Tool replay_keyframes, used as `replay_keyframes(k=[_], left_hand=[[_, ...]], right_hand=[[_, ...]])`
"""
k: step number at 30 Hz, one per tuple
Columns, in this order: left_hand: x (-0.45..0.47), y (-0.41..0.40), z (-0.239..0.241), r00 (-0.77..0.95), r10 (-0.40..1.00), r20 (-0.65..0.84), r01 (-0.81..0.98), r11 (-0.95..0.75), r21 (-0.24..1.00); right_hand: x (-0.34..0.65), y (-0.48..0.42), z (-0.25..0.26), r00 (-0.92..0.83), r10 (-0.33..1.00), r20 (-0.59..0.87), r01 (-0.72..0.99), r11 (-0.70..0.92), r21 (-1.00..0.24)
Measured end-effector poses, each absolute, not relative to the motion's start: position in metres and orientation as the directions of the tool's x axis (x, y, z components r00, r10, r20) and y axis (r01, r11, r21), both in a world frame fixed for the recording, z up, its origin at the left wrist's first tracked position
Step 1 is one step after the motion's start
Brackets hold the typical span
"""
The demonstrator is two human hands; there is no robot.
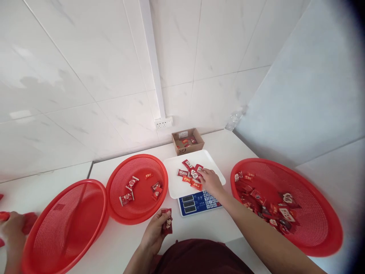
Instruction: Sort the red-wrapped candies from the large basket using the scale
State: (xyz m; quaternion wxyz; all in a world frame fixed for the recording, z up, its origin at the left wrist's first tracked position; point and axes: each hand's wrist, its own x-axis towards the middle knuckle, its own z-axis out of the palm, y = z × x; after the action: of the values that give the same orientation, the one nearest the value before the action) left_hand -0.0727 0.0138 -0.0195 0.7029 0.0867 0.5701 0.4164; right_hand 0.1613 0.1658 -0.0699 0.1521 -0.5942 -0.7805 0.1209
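Observation:
My left hand is closed around a small dark red pouch with white print, held low over the white table, in front of the middle red basket. My right hand reaches over the white tray of a blue scale. Its fingers rest curled on a pile of red wrapped candies lying on the tray. I cannot see whether it holds one.
A large red basket at the right holds many red candies and packets. The middle basket contains a few candies. Another red basket lies tilted at the left. Another person's hand is at the far left. A small cardboard box stands by the wall.

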Motion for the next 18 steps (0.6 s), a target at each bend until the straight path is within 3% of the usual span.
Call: replay_keyframes(k=[7,13,18], left_hand=[[-0.062,0.026,-0.012,0.038,0.705,-0.708,-0.484,0.633,0.605],[-0.068,0.025,-0.016,0.047,0.698,-0.714,-0.468,0.647,0.602],[-0.072,0.019,-0.02,0.08,0.706,-0.704,-0.432,0.661,0.614]], right_hand=[[0.173,0.156,-0.067,-0.213,0.969,0.123,0.883,0.245,-0.4],[0.201,0.116,-0.081,-0.079,0.979,0.188,0.831,0.169,-0.53],[0.215,0.071,-0.086,0.016,0.995,0.103,0.723,0.059,-0.688]])
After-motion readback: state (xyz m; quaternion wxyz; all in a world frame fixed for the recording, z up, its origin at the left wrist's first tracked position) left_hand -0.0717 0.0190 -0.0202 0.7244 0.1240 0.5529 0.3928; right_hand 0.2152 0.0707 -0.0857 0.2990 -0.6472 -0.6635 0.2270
